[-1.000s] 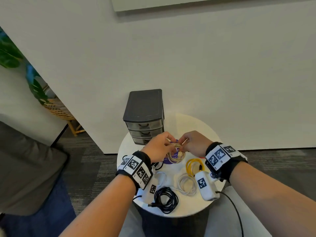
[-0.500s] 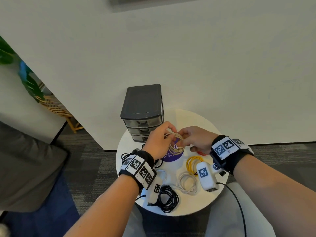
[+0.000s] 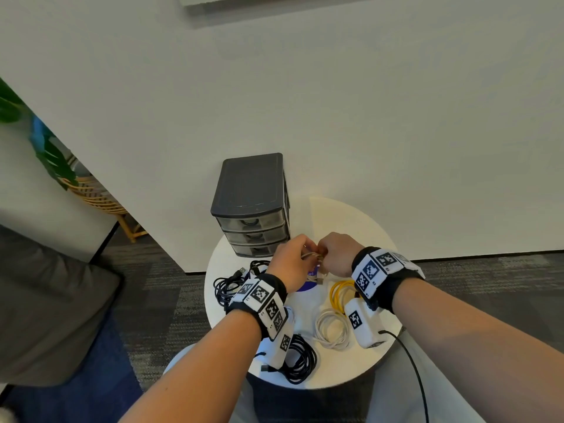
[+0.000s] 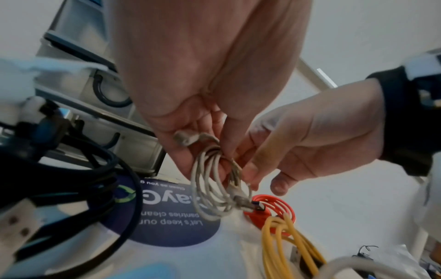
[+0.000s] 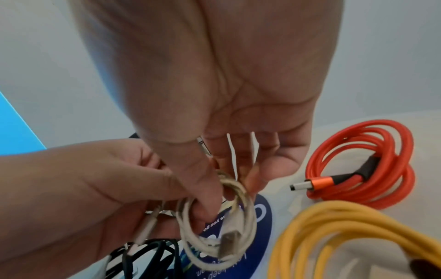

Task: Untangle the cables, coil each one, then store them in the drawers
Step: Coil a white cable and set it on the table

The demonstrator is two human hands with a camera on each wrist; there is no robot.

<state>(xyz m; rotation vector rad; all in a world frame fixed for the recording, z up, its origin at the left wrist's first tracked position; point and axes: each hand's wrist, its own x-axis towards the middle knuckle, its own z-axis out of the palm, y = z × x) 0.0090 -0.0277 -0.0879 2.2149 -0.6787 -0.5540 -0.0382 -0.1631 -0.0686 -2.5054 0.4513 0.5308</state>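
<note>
Both hands meet above the round table [image 3: 360, 215], just in front of the drawer unit [image 3: 253, 209]. Our left hand [image 3: 290, 264] curls round a small coil of pale grey cable [image 4: 214, 188], loops threaded over the fingers. Our right hand [image 3: 335, 254] pinches the same coil at its upper edge, thumb and fingers closed on the strands. One plug [image 4: 248, 204] hangs free at the coil's lower side; another end sticks out by the left palm.

Coil hangs roughly upright between the two hands, clear of the tabletop and over the dark blue sticker [image 4: 171, 217]. The drawers lie straight ahead and slightly left, all three fronts closed from what we can see. Left hand is the nearer to them.

On the table: orange coil [image 5: 362, 162], yellow coil [image 3: 341, 293], white coil [image 3: 331, 329], a coiled black cable [image 3: 300, 361] at the near edge, and a looser black bunch [image 3: 229, 285] at left.

Our guess: the coil is nearly done; one hand must let go to pull a drawer.
</note>
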